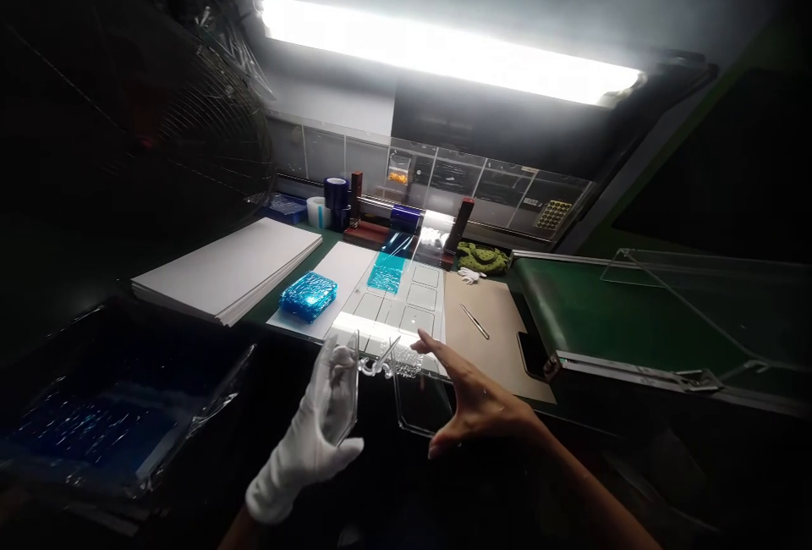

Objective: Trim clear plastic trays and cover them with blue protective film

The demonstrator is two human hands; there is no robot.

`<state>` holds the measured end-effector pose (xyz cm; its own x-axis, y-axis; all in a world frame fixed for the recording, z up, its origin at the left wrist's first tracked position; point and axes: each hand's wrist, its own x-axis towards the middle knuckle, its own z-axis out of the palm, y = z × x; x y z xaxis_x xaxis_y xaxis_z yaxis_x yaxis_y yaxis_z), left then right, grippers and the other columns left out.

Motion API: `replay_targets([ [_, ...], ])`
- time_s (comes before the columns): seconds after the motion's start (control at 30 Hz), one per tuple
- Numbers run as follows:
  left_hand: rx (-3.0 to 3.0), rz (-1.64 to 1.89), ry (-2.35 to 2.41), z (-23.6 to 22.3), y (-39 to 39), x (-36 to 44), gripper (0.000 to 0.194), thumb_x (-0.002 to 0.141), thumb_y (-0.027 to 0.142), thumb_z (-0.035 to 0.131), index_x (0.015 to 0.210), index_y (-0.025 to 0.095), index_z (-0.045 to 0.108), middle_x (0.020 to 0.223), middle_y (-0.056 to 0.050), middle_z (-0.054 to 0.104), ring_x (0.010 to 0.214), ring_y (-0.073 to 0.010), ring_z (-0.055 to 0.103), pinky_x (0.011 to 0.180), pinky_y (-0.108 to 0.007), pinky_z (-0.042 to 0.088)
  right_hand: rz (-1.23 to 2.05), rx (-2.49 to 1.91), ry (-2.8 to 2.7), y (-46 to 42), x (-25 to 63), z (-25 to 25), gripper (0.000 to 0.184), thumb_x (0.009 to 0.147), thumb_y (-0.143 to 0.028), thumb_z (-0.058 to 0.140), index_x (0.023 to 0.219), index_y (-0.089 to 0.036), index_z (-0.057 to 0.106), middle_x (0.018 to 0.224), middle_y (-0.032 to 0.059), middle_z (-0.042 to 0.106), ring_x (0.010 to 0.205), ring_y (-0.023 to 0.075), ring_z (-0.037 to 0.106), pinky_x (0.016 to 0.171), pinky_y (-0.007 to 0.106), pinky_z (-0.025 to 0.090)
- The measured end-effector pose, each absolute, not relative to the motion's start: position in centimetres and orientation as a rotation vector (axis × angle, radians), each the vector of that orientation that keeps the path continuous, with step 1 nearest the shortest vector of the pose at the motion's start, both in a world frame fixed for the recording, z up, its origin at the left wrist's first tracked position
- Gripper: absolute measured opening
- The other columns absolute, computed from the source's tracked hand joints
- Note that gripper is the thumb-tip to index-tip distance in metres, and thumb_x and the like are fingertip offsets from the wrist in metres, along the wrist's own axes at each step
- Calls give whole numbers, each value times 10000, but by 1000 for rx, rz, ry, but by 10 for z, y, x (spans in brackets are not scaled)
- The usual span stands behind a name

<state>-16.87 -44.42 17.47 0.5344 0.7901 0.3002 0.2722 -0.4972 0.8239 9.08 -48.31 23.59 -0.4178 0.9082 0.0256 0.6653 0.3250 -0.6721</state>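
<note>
My left hand (298, 431), in a white glove, holds a thin clear panel (346, 402) on edge against its palm and fingers, with the thumb below. My bare right hand (479, 398) grips another clear panel (419, 404), rectangular with rounded corners, between fingers above and thumb below. The two panels are apart. Between them, at the table's near edge, lies a clear or whitish looped thing (379, 364) that I cannot make out. Beyond my hands, a white sheet marked with rounded rectangles (422, 296) lies under a strip of teal film (386, 272).
A blue film-wrapped stack (309, 294) and a pile of white sheets (234, 266) lie left. Film rolls (404, 218) hang on a stand behind. Tweezers (474, 321) and a phone (534, 354) lie right, beside a green conveyor belt (584, 309). A fan (209, 127) stands left.
</note>
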Motion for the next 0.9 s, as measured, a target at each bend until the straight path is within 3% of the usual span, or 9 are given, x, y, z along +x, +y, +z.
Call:
replay_targets([
  [0.13, 1777, 962, 694, 164, -449, -152, 1104, 662, 817, 431, 1429, 249, -124, 1524, -149, 72, 1407, -323, 117, 1111, -508, 254, 894, -1340, -2164, -482, 96, 228, 1314, 495, -504, 837, 1485, -222, 20, 1415, 165, 375, 1326, 307, 350, 1085, 462, 316],
  [0.27, 2040, 752, 789, 182, -428, -176, 1084, 612, 672, 611, 1447, 245, 67, 1469, -143, 226, 1344, -348, 270, 1081, -514, 295, 739, -1453, -2282, -482, 108, 245, 1293, 530, -536, 808, 1484, -223, -6, 1406, 168, 379, 1321, 336, 346, 1077, 510, 308],
  [0.4, 2496, 128, 1039, 226, -408, -188, 1113, 474, 461, 731, 1442, 299, 207, 1329, -141, 413, 1177, -410, 432, 895, -562, 435, 311, -1522, -2614, -476, 98, 272, 1302, 517, -535, 806, 1487, -175, 15, 1320, 182, 458, 1247, 387, 399, 1085, 639, 150],
  [0.5, 2843, -170, 1142, 254, -404, -170, 1049, 370, 415, 759, 1326, 114, 446, 1140, -219, 526, 988, -457, 510, 802, -613, 430, 9, -1473, -2770, -468, 79, 283, 1324, 466, -462, 842, 1484, -118, 70, 1207, 188, 526, 1156, 389, 456, 1085, 655, 81],
  [0.57, 2958, -222, 1187, 259, -403, -160, 953, 362, 369, 760, 1226, 46, 523, 1046, -237, 552, 952, -477, 509, 813, -651, 392, -41, -1462, -2782, -464, 75, 283, 1321, 466, -454, 842, 1484, -113, 71, 1203, 190, 525, 1151, 391, 455, 1084, 658, 60],
  [0.67, 2808, 50, 1141, 242, -403, -165, 1031, 410, 408, 751, 1326, 85, 407, 1188, -234, 496, 1097, -478, 448, 918, -636, 352, 182, -1503, -2648, -465, 92, 268, 1295, 545, -508, 796, 1485, -180, -33, 1305, 178, 459, 1230, 387, 402, 1077, 669, 65],
  [0.8, 2153, 429, 824, 196, -411, -177, 1184, 561, 576, 687, 1449, 195, 2, 1445, -166, 265, 1313, -332, 318, 1058, -480, 330, 756, -1463, -2383, -472, 117, 233, 1290, 591, -542, 769, 1468, -229, -124, 1397, 167, 371, 1313, 341, 347, 1090, 554, 237],
  [0.9, 2077, 462, 794, 177, -414, -172, 1179, 567, 543, 690, 1445, 187, -11, 1438, -167, 260, 1320, -312, 311, 1076, -460, 314, 791, -1511, -2370, -476, 116, 223, 1318, 578, -524, 779, 1461, -222, -150, 1388, 173, 385, 1312, 349, 348, 1098, 594, 170],
])
